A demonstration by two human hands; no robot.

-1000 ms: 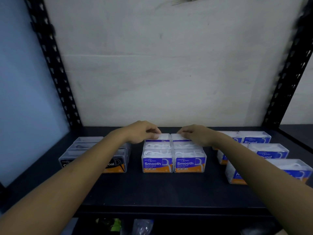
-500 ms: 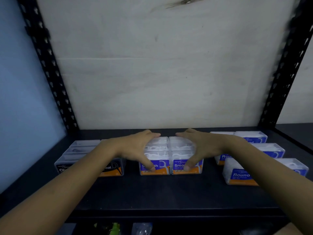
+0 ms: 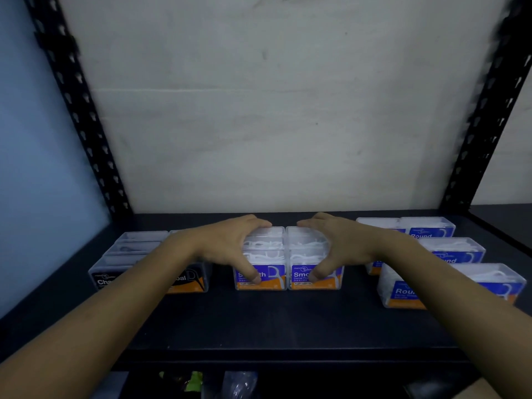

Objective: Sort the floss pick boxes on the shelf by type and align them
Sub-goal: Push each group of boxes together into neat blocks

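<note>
Smooth boxes (image 3: pixel 289 254) — clear, full of white picks (image 3: pixel 305 244) — sit mid shelf (image 3: pixel 259 321); your left hand (image 3: pixel 227 249) and right hand (image 3: pixel 345 246) grip them.

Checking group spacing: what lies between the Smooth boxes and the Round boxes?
Bare shelf between Smooth boxes and Round boxes, wrist of the right hand over it; head view.

Black boxes (image 3: pixel 101 280) read "Cha…oal", middle boxes (image 3: pixel 299 275) "Smo…" and "S…th", right boxes (image 3: pixel 422 235) "Round"

Stockroom, black slotted shelving (image 3: pixel 83 116), retail boxes (image 3: pixel 315 276)
</note>
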